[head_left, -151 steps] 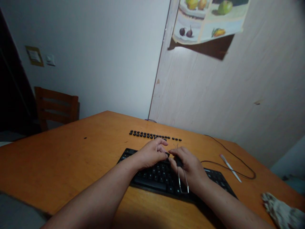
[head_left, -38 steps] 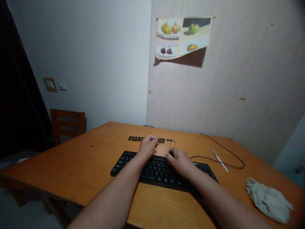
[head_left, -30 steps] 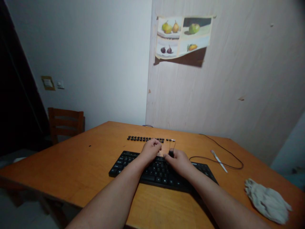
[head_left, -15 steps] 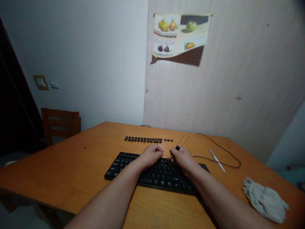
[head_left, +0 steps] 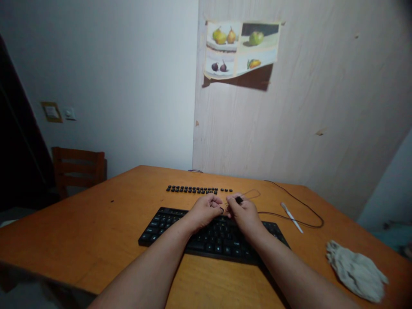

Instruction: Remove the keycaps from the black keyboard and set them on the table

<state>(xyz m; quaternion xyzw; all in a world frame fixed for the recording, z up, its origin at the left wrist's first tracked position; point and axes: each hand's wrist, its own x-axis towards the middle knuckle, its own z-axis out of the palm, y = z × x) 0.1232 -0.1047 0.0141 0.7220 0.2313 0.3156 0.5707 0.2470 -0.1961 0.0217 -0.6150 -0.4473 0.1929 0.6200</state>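
A black keyboard (head_left: 222,246) lies on the wooden table, partly hidden under my forearms. Over its far edge, my left hand (head_left: 206,210) is closed, thumb and fingers pinching a small black keycap (head_left: 222,210). Just beside it, my right hand (head_left: 243,212) grips a wire keycap puller (head_left: 238,200) by its black middle. One wire loop sticks out to the upper right; the other end points toward my left fingertips. Whether that end touches the keycap, I cannot tell. Beyond the hands, loose keycaps (head_left: 192,189) stand in two rows.
A white-handled brush (head_left: 292,218) lies right of the keyboard, near its black cable (head_left: 309,204). A crumpled grey cloth (head_left: 357,270) rests at the table's right. A wooden chair (head_left: 79,167) stands at the left. One small dark bit (head_left: 112,201) lies on the left tabletop.
The puller has turned, its free loop tipping from upward to the right. My right hand has come closer to the left, and a dark keycap now shows at my left fingertips.
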